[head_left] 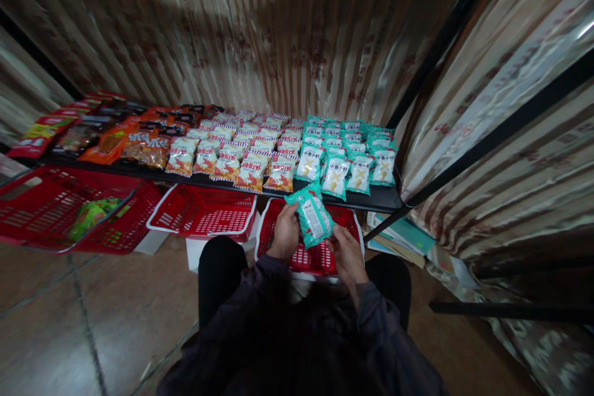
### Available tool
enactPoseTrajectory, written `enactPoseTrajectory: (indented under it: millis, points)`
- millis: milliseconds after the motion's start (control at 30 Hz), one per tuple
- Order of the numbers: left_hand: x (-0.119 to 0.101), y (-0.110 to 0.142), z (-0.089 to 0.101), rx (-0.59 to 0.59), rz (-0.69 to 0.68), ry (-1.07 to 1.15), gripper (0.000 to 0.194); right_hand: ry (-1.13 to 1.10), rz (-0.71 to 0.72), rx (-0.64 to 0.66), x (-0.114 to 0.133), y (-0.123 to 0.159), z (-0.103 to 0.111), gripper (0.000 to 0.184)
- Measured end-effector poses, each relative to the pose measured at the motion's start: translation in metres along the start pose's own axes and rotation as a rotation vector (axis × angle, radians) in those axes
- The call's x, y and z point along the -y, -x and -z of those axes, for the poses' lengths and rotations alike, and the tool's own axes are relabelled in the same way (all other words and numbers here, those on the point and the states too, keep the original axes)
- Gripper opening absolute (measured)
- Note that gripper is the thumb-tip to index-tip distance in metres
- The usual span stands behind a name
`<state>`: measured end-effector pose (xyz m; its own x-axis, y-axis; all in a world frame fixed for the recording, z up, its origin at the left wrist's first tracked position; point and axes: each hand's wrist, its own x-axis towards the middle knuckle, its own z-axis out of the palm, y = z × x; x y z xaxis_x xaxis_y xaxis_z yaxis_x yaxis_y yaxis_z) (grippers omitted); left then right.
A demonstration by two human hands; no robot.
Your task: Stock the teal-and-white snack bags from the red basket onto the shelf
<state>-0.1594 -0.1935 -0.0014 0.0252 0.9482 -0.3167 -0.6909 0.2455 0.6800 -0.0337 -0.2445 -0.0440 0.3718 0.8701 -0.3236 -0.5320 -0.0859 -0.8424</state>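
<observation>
Between my two hands is a teal snack bag (314,218), its printed back turned up. My left hand (285,232) pinches its left edge, and my right hand (347,252) grips its lower right corner. Right below the bag sits a red plastic basket (266,235), its inside partly hidden by the bag and hands. Just beyond, on a dark shelf (371,200), rows of teal snack bags (337,174) stand at the right end. Rows of white and orange snack bags (253,168) are beside them.
Farther left on the shelf lie orange bags (148,143) and red bags (44,134). Two more red baskets, a shallow one (199,210) and a larger one (118,232), stand left. Flattened cartons (403,235) lie at right, near black frame bars (464,158) and curtains (278,31).
</observation>
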Motion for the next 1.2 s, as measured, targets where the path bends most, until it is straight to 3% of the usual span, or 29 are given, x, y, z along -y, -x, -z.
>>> enactPoseTrajectory:
  millis: [233,367,500,833,1200]
  points:
    - [-0.031,-0.009,0.003,0.003,-0.211,-0.294,0.033,-0.029,-0.001,-0.043,0.001,-0.010,0.010,0.038]
    - [-0.049,-0.023,0.006,0.111,-0.210,-0.653,0.032,0.009,-0.015,-0.061,0.001,-0.012,0.014,0.039]
    - [-0.049,-0.032,0.011,0.160,-0.200,-0.888,0.030,0.023,0.001,-0.013,0.002,-0.011,0.014,0.038]
    - [-0.033,-0.029,0.000,-0.097,-0.205,-0.696,0.015,0.017,0.110,-0.045,-0.005,-0.015,0.018,0.034]
    - [-0.042,-0.028,-0.008,-0.140,-0.079,-0.521,0.013,-0.053,0.087,-0.104,0.004,-0.010,0.006,0.041]
